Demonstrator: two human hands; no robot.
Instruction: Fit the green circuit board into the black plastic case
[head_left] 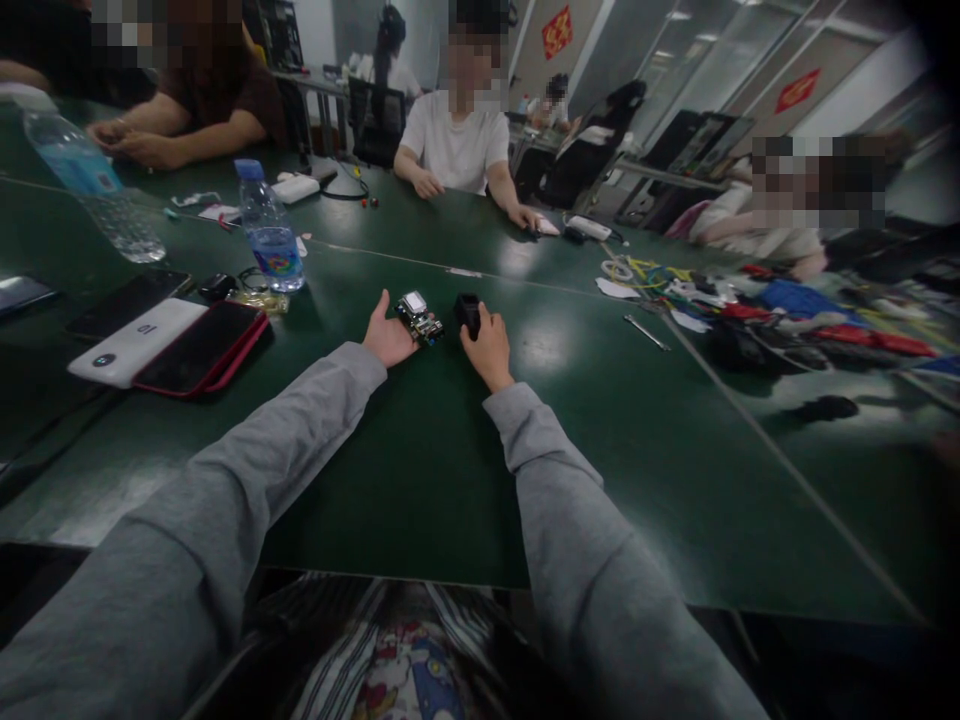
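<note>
- Board (pixel 418 314): on left hand's (pixel 385 338) upturned palm, long axis slanting rightward and nearer.
- Case (pixel 466 308): just right of board, gripped by right hand (pixel 489 348).
- Hands apart.

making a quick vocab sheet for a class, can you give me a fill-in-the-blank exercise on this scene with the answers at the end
1. The left hand holds a circuit board, its palm turned ____.
2. The right hand holds a small boxy thing coloured ____.
3. The water bottle nearer the left hand has a cap coloured ____.
4. The tabletop is dark ____.

Missing words: up; black; blue; green
</note>
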